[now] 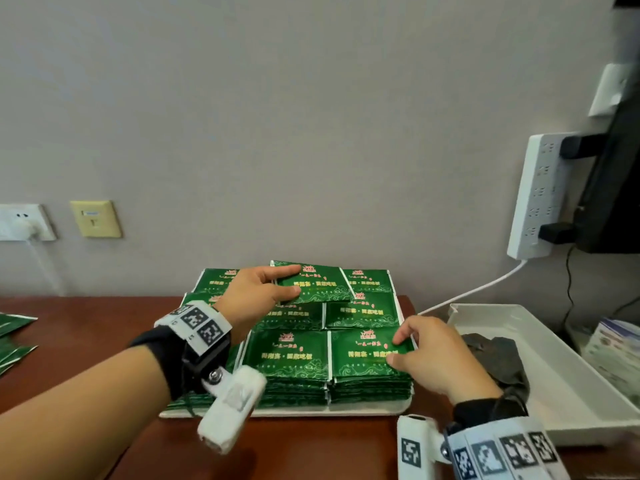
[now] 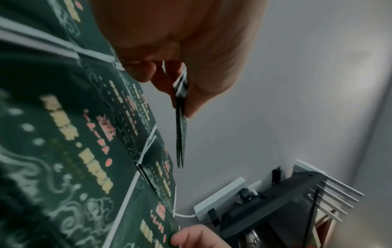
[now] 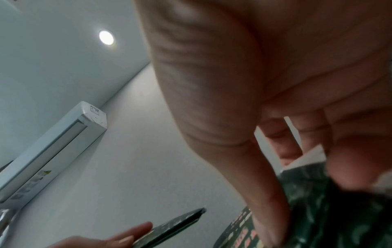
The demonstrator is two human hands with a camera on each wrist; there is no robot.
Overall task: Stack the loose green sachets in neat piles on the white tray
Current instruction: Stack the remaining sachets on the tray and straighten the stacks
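Note:
Several piles of green sachets (image 1: 291, 355) fill the white tray (image 1: 277, 412) in the middle of the table. My left hand (image 1: 294, 281) pinches a thin bundle of green sachets (image 1: 318, 282) between thumb and fingers, just over the back middle pile. The left wrist view shows that bundle (image 2: 180, 127) edge-on, clear of the piles beneath. My right hand (image 1: 396, 348) rests its thumb and fingertips on top of the front right pile (image 1: 367, 355), near its right edge. In the right wrist view this pile (image 3: 318, 209) lies under the fingers.
Loose green sachets (image 1: 14, 337) lie at the table's left edge. A second white tray (image 1: 519, 323) holding a dark crumpled thing (image 1: 498, 358) stands at the right. A white power strip (image 1: 536, 195) with a cable hangs on the wall, beside a black screen (image 1: 616, 168).

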